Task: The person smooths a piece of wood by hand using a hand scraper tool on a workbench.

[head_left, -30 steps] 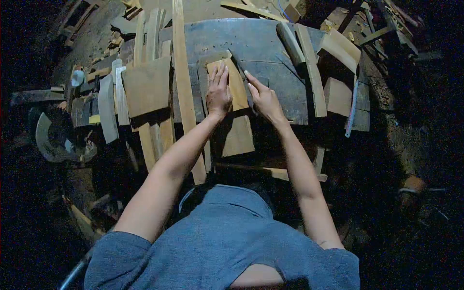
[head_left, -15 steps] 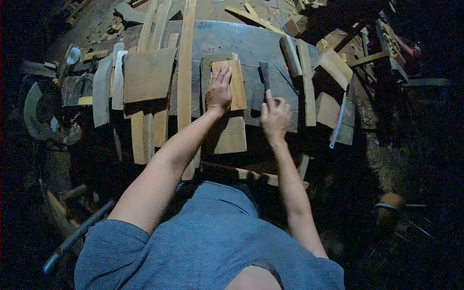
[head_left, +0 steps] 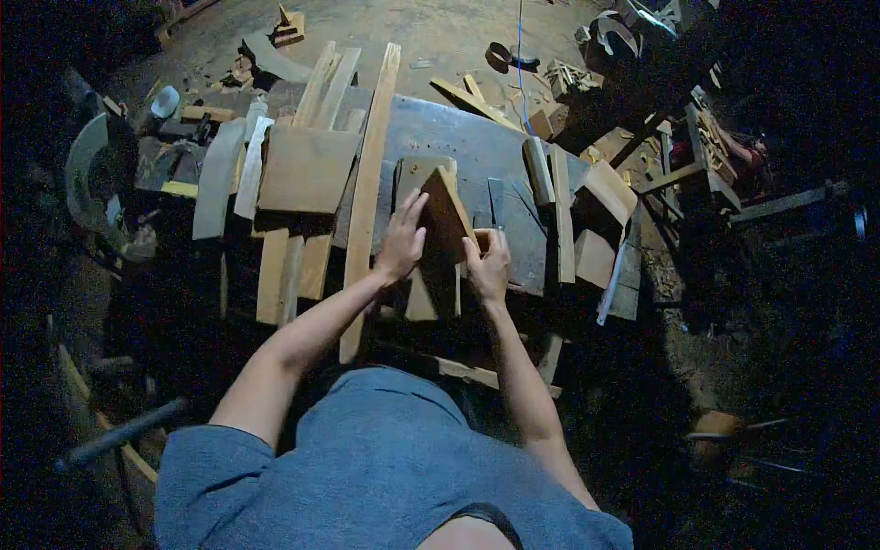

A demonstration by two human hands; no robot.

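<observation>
A short wooden board [head_left: 446, 215] is tipped up on edge, its dark face toward me. My right hand [head_left: 489, 264] grips its lower right corner between thumb and fingers. Against the board's left side rests my left hand [head_left: 401, 242], fingers stretched out and thumb apart. Beneath lies another wooden block [head_left: 421, 295], partly covered by the tilted board. Just beyond my right hand, a flat dark blade [head_left: 496, 200] of a chisel-like tool lies on the workbench [head_left: 431, 128]; the hand hides its lower end.
Left of my hands lie a long wooden strip [head_left: 373, 174] and a wide board [head_left: 309, 170] over several narrow pieces. On the right are wooden blocks [head_left: 605, 195], an upright-lying strip [head_left: 562, 215] and a thin pale blade [head_left: 612, 284]. Wood scraps and a blue cord [head_left: 522, 64] lie beyond.
The board, flat under my left hand before, is now tilted up. My right hand has let go of the chisel-like tool and taken the board's corner. The camera view has shifted.
</observation>
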